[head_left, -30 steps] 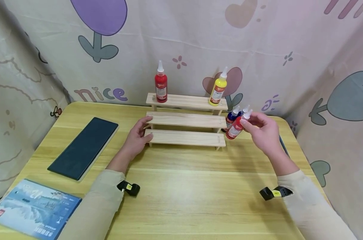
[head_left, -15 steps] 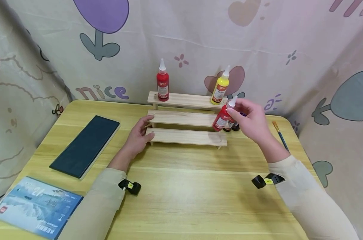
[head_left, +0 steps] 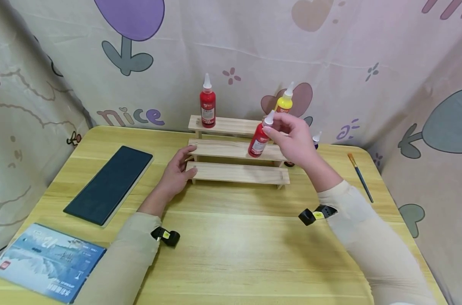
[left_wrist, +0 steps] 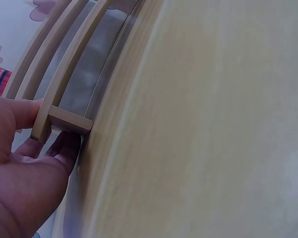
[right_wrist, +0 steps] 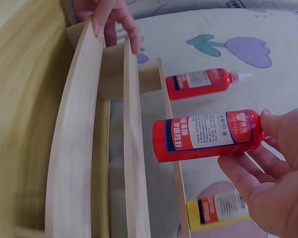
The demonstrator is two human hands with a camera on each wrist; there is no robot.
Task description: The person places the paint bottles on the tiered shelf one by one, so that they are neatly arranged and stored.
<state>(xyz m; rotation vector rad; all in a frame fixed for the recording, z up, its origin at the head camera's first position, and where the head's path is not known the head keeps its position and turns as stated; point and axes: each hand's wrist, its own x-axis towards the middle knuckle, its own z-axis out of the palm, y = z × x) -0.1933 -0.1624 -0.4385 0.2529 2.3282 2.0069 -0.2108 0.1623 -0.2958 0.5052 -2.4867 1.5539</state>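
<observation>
Red bottle leans over the middle tier of the rack, tip toward one o'clock. It lies at nine o'clock from the right hand, which pinches it near the neck. The left hand grips the rack's left end; from there the bottle is between two and three o'clock. A second red bottle stands on the top tier, at the left hand's one o'clock.

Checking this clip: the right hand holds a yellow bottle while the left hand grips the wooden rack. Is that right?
Not quite: the right hand holds a red bottle, not a yellow one, as the right wrist view shows. The left hand does grip the wooden rack.
</observation>
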